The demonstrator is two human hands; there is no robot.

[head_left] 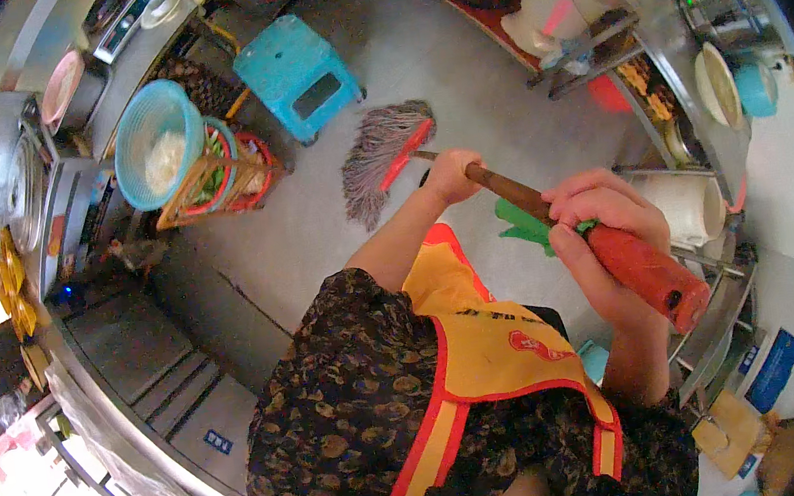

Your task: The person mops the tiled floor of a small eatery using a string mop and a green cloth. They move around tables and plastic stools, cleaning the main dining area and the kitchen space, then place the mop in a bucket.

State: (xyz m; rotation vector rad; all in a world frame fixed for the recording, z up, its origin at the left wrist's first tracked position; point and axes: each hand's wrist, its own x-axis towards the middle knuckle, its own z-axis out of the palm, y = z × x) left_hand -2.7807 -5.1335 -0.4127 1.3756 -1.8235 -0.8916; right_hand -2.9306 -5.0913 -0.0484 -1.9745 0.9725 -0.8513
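Note:
A string mop with a red clamp lies spread on the grey floor. Its brown wooden handle slants up towards me and ends in a red grip. Around the lower part of the handle my left hand is closed. Higher up, my right hand grips the handle just below the red end. Below the handle, something green shows near the floor. A yellow apron with red edging hangs over my dark patterned shirt.
A blue plastic stool stands just beyond the mop. Left of it, a blue basket and other baskets sit on a wooden rack. A metal shelf with bowls lines the right side. Grey cabinets stand at lower left.

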